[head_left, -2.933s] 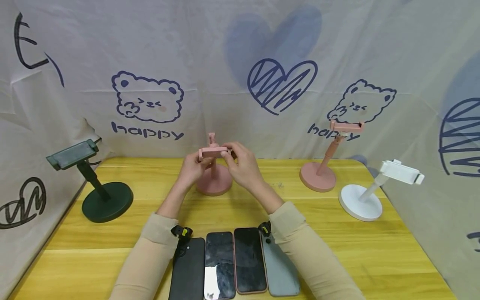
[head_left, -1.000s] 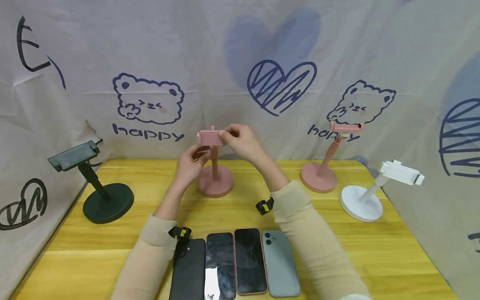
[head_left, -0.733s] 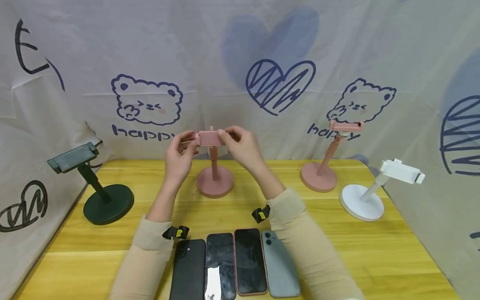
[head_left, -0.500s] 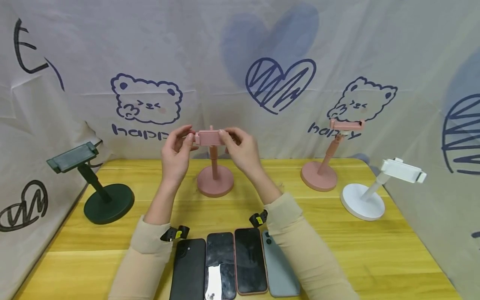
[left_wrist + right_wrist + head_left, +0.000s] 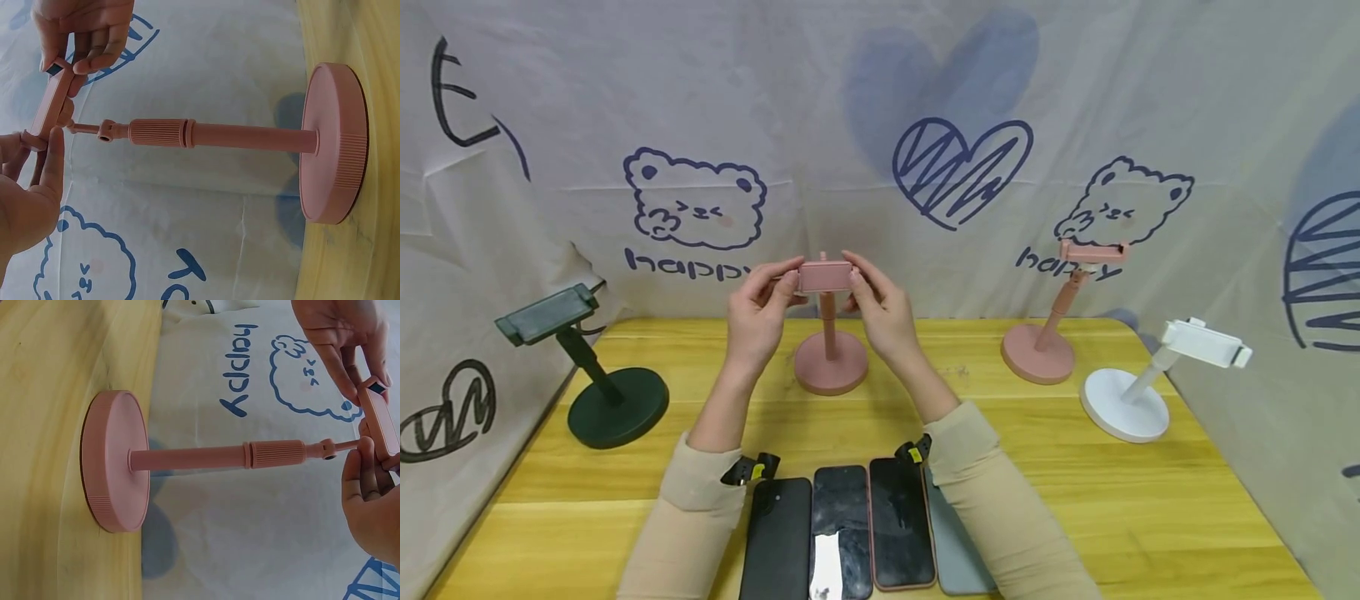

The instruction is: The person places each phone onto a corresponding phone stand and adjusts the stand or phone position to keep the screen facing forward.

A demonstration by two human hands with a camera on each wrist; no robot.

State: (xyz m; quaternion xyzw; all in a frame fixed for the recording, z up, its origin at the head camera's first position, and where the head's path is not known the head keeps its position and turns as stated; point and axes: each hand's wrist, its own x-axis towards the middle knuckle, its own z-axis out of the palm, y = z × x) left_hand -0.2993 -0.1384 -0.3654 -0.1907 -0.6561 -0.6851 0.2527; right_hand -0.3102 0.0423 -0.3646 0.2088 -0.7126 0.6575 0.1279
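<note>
Centrally, a pink phone stand (image 5: 831, 367) rests upright on its round base near the back edge of the yellow wooden table (image 5: 1112, 508), its clamp head (image 5: 824, 277) between 2 hands. The left hand (image 5: 757, 323) pinches the clamp's left end, thumb in front and fingers behind; the right hand (image 5: 887, 321) pinches the right end likewise. Well apart, a dark green stand (image 5: 617, 408) occupies the left side, a 2nd pink stand (image 5: 1037, 354) and a white stand (image 5: 1123, 408) the right. Nearest the person, 4 phones (image 5: 901, 529) lie side by side, the rightmost partly hidden by the right sleeve (image 5: 1000, 492). Behind hangs a pale cloth (image 5: 827, 108) bearing bears and hearts.
</note>
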